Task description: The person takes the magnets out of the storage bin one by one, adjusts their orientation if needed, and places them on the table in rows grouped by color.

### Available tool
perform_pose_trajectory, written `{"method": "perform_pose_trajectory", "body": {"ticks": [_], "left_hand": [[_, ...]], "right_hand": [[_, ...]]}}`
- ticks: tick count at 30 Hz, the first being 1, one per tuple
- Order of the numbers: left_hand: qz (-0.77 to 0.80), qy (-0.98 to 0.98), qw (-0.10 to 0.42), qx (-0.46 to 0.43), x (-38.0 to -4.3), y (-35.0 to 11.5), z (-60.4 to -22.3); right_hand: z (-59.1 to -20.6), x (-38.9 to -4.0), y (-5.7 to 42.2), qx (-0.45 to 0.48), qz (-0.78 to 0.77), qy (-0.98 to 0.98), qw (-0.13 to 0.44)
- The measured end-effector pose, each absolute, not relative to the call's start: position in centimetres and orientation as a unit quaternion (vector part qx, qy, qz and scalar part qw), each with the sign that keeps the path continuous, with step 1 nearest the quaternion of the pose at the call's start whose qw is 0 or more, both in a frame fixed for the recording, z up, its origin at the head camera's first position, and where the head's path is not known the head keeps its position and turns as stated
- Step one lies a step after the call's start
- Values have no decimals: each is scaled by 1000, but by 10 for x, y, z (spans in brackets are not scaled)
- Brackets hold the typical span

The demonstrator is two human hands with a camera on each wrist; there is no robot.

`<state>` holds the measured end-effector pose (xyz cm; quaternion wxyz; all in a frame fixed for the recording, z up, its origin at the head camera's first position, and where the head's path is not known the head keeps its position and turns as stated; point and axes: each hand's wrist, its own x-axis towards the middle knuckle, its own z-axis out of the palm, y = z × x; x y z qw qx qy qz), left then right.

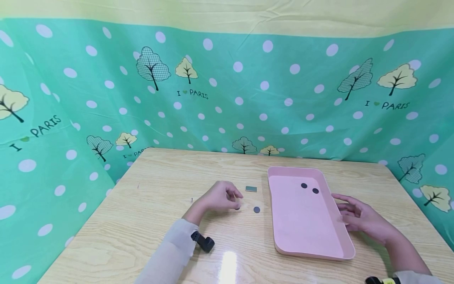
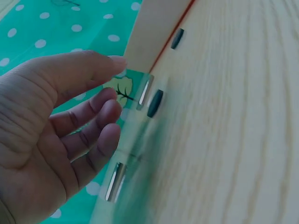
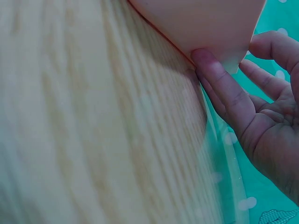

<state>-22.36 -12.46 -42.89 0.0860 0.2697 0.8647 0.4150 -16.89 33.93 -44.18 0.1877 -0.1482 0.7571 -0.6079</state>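
My left hand (image 1: 220, 196) hovers over the table left of the pink tray (image 1: 278, 236), fingers loosely bent, nothing held. By its fingertips lies a small dark disc (image 2: 155, 103); a second disc (image 1: 257, 210) is nearer the tray. A shiny flat rectangular piece (image 1: 251, 189) rests behind them. The left wrist view shows another shiny piece (image 2: 116, 182) below the fingers. Inside the tray, toward its far end, are two black discs (image 1: 304, 185). My right hand (image 1: 365, 219) touches the tray's right wall with extended fingers, as the right wrist view (image 3: 266, 100) also shows.
The wooden table (image 1: 142, 228) reaches back to a green dotted curtain (image 1: 220, 94) that hangs behind and at both sides. A tiny thin bit (image 1: 192, 200) lies left of the left hand. The tray's raised walls stand between the hands.
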Motion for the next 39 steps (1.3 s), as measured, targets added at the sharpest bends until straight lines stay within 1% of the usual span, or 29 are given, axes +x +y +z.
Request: {"method": "perform_pose_trajectory", "body": {"ticks": [11,29,39], "left_hand": [[457,835,72,299,-227,-113,-419],[460,820,94,328,-230,-79,-402],[470,809,107,337,-233,-55,-401]], "right_hand": [[-443,-169,340,-149,-615,753,182],[-442,-168,339,-141,-617,752,184],[-443,-169,339,-133,-605,763,185]]}}
